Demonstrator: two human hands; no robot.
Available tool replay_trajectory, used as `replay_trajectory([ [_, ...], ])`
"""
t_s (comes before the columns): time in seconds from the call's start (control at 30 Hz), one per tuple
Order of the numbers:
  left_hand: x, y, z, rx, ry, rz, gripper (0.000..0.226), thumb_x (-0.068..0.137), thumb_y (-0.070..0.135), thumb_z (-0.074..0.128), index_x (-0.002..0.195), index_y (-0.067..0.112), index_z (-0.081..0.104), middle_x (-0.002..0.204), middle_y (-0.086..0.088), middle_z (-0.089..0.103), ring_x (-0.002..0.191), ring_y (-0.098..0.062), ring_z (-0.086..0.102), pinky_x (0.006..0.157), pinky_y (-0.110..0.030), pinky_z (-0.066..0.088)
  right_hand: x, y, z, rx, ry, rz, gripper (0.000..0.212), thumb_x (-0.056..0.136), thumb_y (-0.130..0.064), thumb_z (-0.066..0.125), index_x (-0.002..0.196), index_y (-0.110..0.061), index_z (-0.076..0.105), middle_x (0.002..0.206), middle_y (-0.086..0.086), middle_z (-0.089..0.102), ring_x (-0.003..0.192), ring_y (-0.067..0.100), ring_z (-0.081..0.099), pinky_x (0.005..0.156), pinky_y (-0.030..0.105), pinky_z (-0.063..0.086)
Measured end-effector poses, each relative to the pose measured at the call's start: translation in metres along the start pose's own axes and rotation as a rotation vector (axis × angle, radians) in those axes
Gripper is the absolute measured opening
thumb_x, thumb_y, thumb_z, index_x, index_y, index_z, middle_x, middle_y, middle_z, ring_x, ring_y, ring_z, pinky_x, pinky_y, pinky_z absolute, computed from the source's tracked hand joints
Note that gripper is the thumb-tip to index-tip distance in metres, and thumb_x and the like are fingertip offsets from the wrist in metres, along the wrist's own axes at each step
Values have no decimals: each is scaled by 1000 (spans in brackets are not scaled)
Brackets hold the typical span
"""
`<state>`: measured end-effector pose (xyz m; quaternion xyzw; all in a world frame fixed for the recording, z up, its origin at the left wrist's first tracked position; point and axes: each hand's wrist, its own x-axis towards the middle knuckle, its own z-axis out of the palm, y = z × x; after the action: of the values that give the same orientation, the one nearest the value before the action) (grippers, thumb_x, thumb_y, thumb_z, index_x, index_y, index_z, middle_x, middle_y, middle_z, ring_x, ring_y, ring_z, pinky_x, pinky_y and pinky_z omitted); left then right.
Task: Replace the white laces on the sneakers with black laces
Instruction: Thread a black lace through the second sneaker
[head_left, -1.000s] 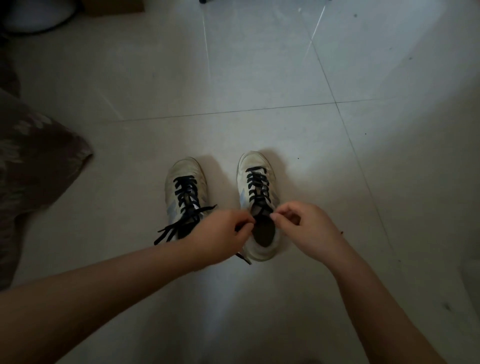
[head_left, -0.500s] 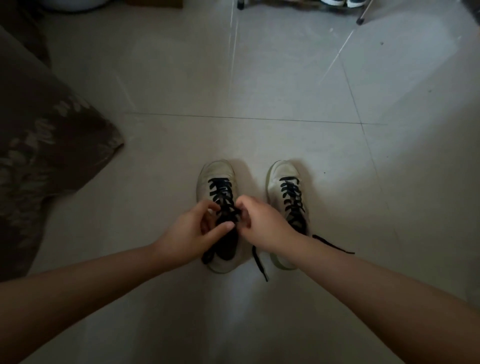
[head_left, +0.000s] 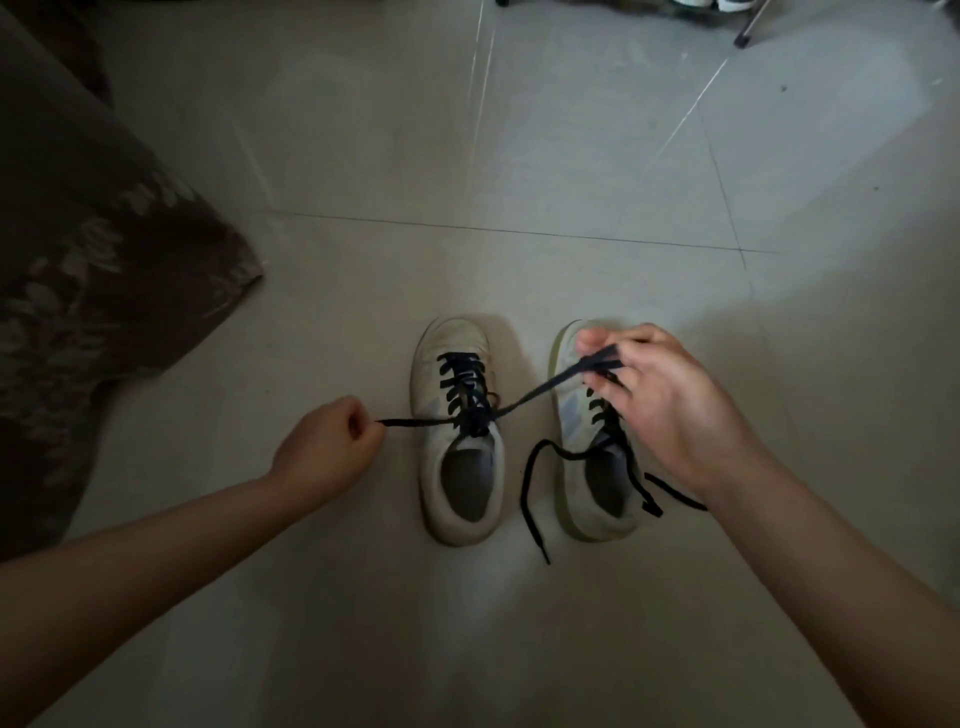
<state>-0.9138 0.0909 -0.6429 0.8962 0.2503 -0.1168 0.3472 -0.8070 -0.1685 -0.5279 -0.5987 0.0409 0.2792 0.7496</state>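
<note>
Left shoe (head_left: 457, 441): a white sneaker on the tiled floor (head_left: 571, 156), at about 6 o'clock from the middle of the view, toe pointing to 12 o'clock. It is laced with a black lace (head_left: 465, 389).
Right shoe (head_left: 592, 467): a second white sneaker just beside the first, at its 3 o'clock side, also toe to 12 o'clock. The right hand covers its front part.
Loose lace (head_left: 535, 478): the black lace of the right shoe lies slack; one end runs down on the floor between the two shoes toward 6 o'clock, another end lies near the heel at 4 o'clock.
Left hand (head_left: 327, 452): the fingers are curled into a fist and pinch one end of the left shoe's lace, pulled straight toward 9 o'clock.
Right hand (head_left: 660, 405): it is raised over the right shoe; the fingers are curled around the other end of the same lace, which is stretched up toward 2 o'clock.
Cloth (head_left: 93, 291): a dark patterned fabric at 9 to 10 o'clock, well apart from the shoes.
</note>
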Motion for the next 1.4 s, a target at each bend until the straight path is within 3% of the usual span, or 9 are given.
replay_trajectory([
  [0.07,6,-12,0,10,22,-118,24,89,25,52,68,16,48,67,-1,53,71,-26,52,60,-31,34,-1,-2,-2,247,1,76,35,86,-12,39,54,-19,53,65,6,54,71,21,58,79,31,51],
  [0.13,11,-18,-6,-8,99,-201,26,92,26,49,69,13,47,69,-6,52,74,-29,51,62,-32,33,-2,2,-4,231,9,197,31,80,-17,39,49,-20,40,47,-2,32,43,12,34,51,22,46],
  [0.27,27,-26,-27,-88,295,-358,28,93,25,42,80,1,49,83,-18,50,85,-36,52,70,-37,35,-6,19,-17,-298,-108,539,47,94,-20,34,47,-21,32,43,-7,20,35,4,15,33,14,14],
  [0.4,21,-21,-33,57,399,-305,22,81,24,58,96,7,57,105,-21,57,105,-39,53,87,-44,41,-13,40,-14,-752,-99,494,31,97,-22,50,67,-13,45,53,1,42,39,11,33,39,20,28],
  [0.53,-9,22,-12,-2,151,247,64,69,56,46,112,11,60,112,-12,57,109,-31,50,95,-32,37,-6,54,9,-959,-105,323,15,94,-30,54,101,-19,62,92,1,68,76,13,65,70,30,55],
  [0.7,-20,59,30,248,-164,285,101,73,43,68,150,18,8,146,-9,21,133,-29,28,108,-37,32,16,63,29,-1248,-297,198,93,77,-40,73,150,-26,17,146,-1,37,132,14,39,108,33,36],
  [0.97,-2,43,18,215,-45,329,71,85,28,57,147,17,25,146,-5,31,128,-27,38,94,-39,46,24,97,47,-1262,-184,111,89,90,-16,55,151,-24,-9,128,10,57,111,27,57,86,26,42],
  [1.23,-16,-7,-5,438,-34,642,65,74,39,41,124,3,58,117,-14,64,86,-28,69,55,-29,54,-14,131,66,-985,-184,78,93,90,-16,55,149,-33,-15,150,-3,35,133,11,38,104,20,33],
  [1.4,-37,-17,0,400,-88,663,65,71,36,59,127,3,54,119,-15,62,93,-31,65,67,-35,55,-57,153,75,-804,-197,136,102,76,-54,64,144,-50,-12,146,-11,35,132,4,39,108,34,40],
])
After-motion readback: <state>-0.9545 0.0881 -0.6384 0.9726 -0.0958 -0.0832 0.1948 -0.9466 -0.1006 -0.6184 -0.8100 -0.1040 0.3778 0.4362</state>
